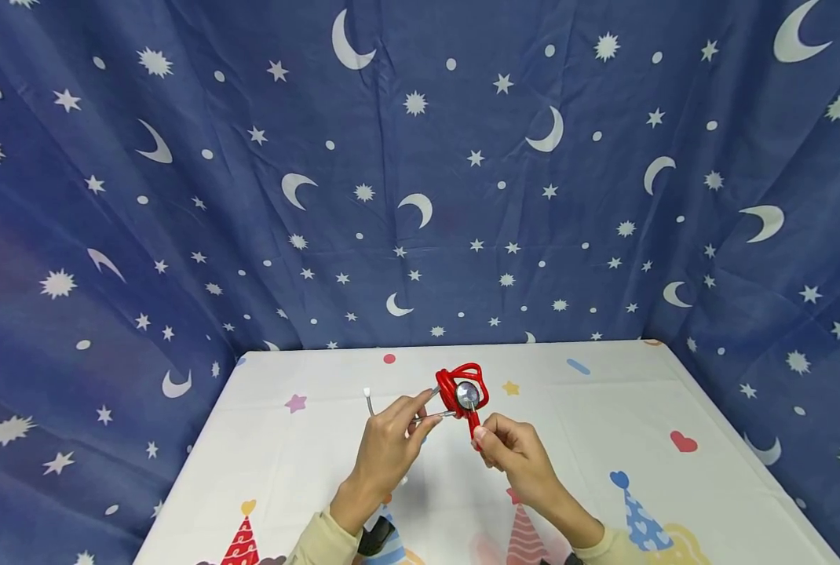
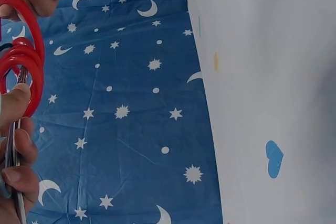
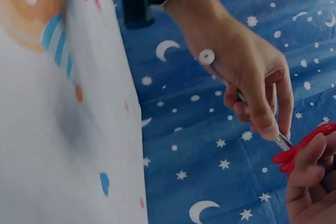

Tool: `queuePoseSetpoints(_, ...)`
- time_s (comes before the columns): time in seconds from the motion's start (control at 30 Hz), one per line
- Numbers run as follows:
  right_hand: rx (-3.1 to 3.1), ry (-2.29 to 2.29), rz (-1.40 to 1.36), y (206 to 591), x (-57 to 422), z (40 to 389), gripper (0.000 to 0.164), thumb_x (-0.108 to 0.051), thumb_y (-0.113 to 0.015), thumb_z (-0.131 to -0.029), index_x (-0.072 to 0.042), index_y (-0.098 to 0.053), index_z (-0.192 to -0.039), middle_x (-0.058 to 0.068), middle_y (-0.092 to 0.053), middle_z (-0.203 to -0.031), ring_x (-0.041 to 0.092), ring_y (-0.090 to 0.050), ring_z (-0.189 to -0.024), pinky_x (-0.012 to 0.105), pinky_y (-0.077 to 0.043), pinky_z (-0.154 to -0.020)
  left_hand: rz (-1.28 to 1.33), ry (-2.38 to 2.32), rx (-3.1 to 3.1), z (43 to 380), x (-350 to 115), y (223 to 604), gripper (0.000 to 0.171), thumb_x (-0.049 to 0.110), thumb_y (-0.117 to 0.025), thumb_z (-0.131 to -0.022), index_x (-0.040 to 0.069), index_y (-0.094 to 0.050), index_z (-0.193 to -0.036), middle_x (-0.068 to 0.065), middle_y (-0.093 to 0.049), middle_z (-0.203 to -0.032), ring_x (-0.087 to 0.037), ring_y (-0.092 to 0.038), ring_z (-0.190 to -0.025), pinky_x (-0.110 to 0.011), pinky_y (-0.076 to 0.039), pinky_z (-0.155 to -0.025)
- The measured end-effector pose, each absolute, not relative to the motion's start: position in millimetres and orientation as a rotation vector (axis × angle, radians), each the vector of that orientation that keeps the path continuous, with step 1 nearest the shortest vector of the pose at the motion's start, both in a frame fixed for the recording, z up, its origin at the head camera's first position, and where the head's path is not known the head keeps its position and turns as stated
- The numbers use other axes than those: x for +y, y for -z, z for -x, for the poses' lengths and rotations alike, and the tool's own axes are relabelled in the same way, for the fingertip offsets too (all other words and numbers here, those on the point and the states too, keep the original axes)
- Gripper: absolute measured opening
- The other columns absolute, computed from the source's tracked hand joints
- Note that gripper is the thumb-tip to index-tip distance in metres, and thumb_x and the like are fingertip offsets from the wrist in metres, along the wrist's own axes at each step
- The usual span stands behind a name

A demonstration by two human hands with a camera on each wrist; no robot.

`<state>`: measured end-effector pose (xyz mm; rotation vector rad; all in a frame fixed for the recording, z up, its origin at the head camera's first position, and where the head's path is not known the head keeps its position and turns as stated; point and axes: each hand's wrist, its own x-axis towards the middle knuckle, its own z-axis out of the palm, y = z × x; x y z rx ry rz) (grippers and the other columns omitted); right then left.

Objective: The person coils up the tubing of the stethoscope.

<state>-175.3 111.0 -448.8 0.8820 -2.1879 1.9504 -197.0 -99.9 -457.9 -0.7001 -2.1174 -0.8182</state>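
Observation:
A stethoscope with red tubing [image 1: 446, 389] wound in loops is held up above the table between both hands. My left hand [image 1: 383, 446] grips its metal ear tubes [image 3: 282, 141], and a white ear tip [image 3: 207, 56] sticks out behind that hand. The round silver chest piece [image 1: 467, 395] lies against the coil, facing the head camera. My right hand [image 1: 522, 455] pinches the red tubing just below the chest piece. In the left wrist view, red loops [image 2: 35, 72] stand around the ear tubes near the left thumb. The right fingers partly hide the coil in the right wrist view.
Below the hands stretches a table [image 1: 286, 439] under a white cloth printed with hearts, stars and party hats. A blue curtain [image 1: 420, 157] with moons and stars hangs behind the table and along both sides. Dark wrist straps [image 3: 144, 3] sit at the sleeves.

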Motion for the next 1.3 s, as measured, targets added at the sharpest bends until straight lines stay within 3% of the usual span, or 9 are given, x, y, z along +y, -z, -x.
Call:
queuePoseSetpoints(0.33,-2.149,-2.016,-0.694,446,109,174,0.019,-0.004,-0.05,-0.095,0.002,-0.052,-0.077,0.01,-0.047,-0.064,0.004,-0.044,-0.056,0.025,-0.039,-0.044,0.73,0.75,-2.076,197,-98,458,0.04,0.021,-0.072,-0.08,0.007,-0.064,-0.116,0.007,-0.061,-0.076,0.0,-0.046,-0.053,-0.006,-0.034,-0.05)
queuePoseSetpoints(0.6,-2.234,-2.12,-0.386,437,109,173,0.032,-0.022,-0.053,-0.095,0.005,-0.051,-0.078,0.008,-0.047,-0.061,0.006,-0.04,-0.052,0.021,-0.036,-0.042,0.734,0.724,-2.063,197,-98,456,0.039,0.02,-0.072,-0.081,0.004,-0.064,-0.115,0.006,-0.062,-0.077,0.0,-0.046,-0.053,-0.005,-0.034,-0.049)
queuePoseSetpoints(0.8,-2.231,-2.149,-0.315,435,109,174,0.035,-0.024,-0.054,-0.095,0.006,-0.049,-0.077,0.004,-0.046,-0.06,0.006,-0.04,-0.051,0.017,-0.033,-0.042,0.75,0.704,-2.026,198,-96,457,0.039,0.019,-0.073,-0.08,0.004,-0.064,-0.114,0.005,-0.063,-0.078,-0.001,-0.046,-0.052,-0.006,-0.036,-0.049)
queuePoseSetpoints(1.03,-2.174,-2.216,-0.207,434,106,178,0.038,-0.03,-0.058,-0.092,0.004,-0.049,-0.078,0.005,-0.046,-0.058,0.009,-0.042,-0.051,0.022,-0.037,-0.043,0.789,0.645,-2.001,197,-93,459,0.039,0.021,-0.072,-0.08,0.005,-0.065,-0.114,0.003,-0.065,-0.082,-0.004,-0.062,-0.061,-0.012,-0.049,-0.055)
queuePoseSetpoints(1.13,-2.14,-2.198,-0.196,435,105,180,0.038,-0.029,-0.062,-0.09,0.006,-0.052,-0.078,0.006,-0.048,-0.058,0.011,-0.046,-0.05,0.024,-0.04,-0.044,0.784,0.646,-2.006,197,-93,458,0.038,0.021,-0.072,-0.081,0.005,-0.065,-0.114,0.003,-0.065,-0.082,-0.004,-0.063,-0.061,-0.012,-0.049,-0.055)
queuePoseSetpoints(1.3,-2.197,-1.814,-0.228,437,107,184,0.025,-0.03,-0.071,-0.082,-0.007,-0.066,-0.072,0.003,-0.054,-0.054,0.013,-0.05,-0.043,0.023,-0.04,-0.039,0.795,0.565,-2.056,195,-93,454,0.037,0.022,-0.072,-0.08,0.006,-0.066,-0.113,0.004,-0.065,-0.081,-0.003,-0.061,-0.062,-0.013,-0.049,-0.055)
